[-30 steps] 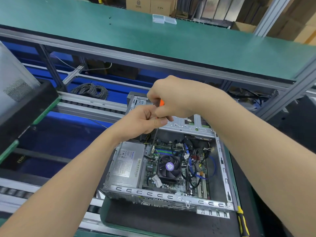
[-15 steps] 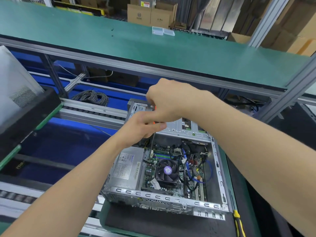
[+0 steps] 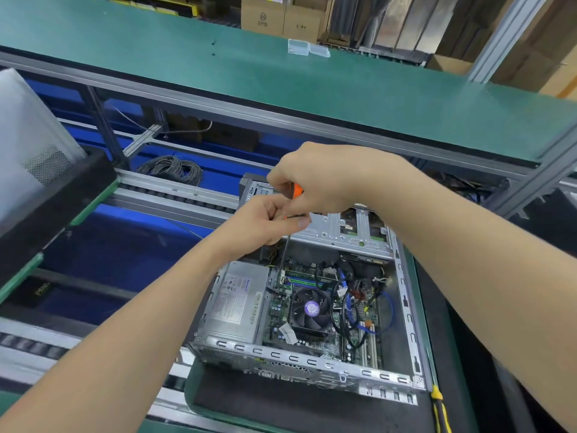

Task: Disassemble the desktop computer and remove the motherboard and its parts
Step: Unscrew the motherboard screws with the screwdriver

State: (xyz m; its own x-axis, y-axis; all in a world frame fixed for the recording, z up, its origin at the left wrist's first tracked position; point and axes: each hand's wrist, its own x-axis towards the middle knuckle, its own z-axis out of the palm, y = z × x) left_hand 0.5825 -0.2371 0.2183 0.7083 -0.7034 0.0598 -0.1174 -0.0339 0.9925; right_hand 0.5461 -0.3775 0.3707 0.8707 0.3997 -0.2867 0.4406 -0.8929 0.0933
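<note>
An open desktop computer case (image 3: 406, 310) lies on its side on a dark mat. Inside sit the green motherboard (image 3: 324, 343), a black CPU fan (image 3: 310, 309) with a purple sticker, a silver power supply (image 3: 237, 303) and blue and black cables (image 3: 365, 310). My right hand (image 3: 324, 179) grips the orange handle of a screwdriver (image 3: 296, 192) above the case's far left corner. Its thin shaft (image 3: 284, 257) runs down to the motherboard's top left edge. My left hand (image 3: 265, 223) pinches the shaft just under the handle.
A green shelf (image 3: 281, 79) runs overhead behind the case, with a clear plastic box (image 3: 307, 48) on it. A conveyor rail (image 3: 175, 192) and a coil of grey cable (image 3: 173, 168) lie at the left. A yellow-handled tool (image 3: 440, 407) rests at the case's right front corner.
Both hands stay on the screwdriver over the case's far left corner, and my left fingers have shifted on the shaft. The head view has tilted slightly upward.
</note>
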